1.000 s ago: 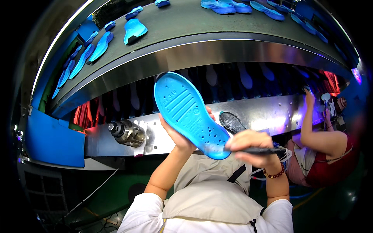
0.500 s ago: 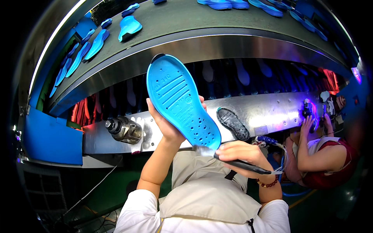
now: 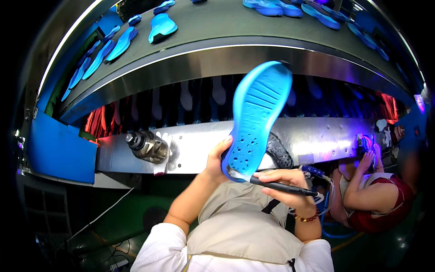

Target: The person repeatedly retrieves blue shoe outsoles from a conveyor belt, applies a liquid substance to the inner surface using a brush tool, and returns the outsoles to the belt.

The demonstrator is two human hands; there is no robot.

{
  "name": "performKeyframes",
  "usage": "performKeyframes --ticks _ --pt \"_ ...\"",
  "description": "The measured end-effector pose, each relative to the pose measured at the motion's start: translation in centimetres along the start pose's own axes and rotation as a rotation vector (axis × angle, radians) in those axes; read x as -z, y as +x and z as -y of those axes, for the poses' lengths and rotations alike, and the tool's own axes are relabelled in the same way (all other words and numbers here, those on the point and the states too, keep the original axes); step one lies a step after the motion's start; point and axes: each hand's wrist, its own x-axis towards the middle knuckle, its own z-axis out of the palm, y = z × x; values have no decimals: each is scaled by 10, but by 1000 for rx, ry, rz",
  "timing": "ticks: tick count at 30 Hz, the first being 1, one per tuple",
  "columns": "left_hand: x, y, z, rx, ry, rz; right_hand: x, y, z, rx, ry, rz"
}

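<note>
A bright blue shoe sole [image 3: 258, 115] with ridges and small holes is tilted up in front of me, its dark-tipped end pointing away. My left hand [image 3: 219, 158] grips its near left edge, with some fingers hidden behind it. In my right hand [image 3: 284, 183] is a brush with a black handle [image 3: 283, 187]. Its pale bristles [image 3: 236, 174] touch the near end of the sole. Behind the blue sole, partly covered by it, a dark perforated sole [image 3: 279, 153] lies on the metal ledge [image 3: 198, 147].
A dark metal-and-glass container [image 3: 147, 146] stands on the ledge at left, beside a white glove [image 3: 164, 156]. Blue soles [image 3: 163, 27] lie on the green conveyor belt [image 3: 208, 25] above. At right, another person [image 3: 371, 192] works with both hands on a shoe part.
The blue sole has swung so its far end points up and to the right. My left hand has shifted right and down to its near edge. The brush stays at the near end.
</note>
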Motion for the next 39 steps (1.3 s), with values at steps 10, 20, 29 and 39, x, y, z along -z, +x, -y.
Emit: performKeyframes --ticks 10,20,29,39 --pt "-14 3 -28 605 260 -95 25 15 18 180 -328 438" --pt "-4 -7 -34 674 451 12 51 16 37 116 -367 531" --pt "-2 -13 -44 597 262 -117 57 8 26 85 -286 416" --pt "10 -18 -42 526 256 -186 59 8 7 120 -201 380"
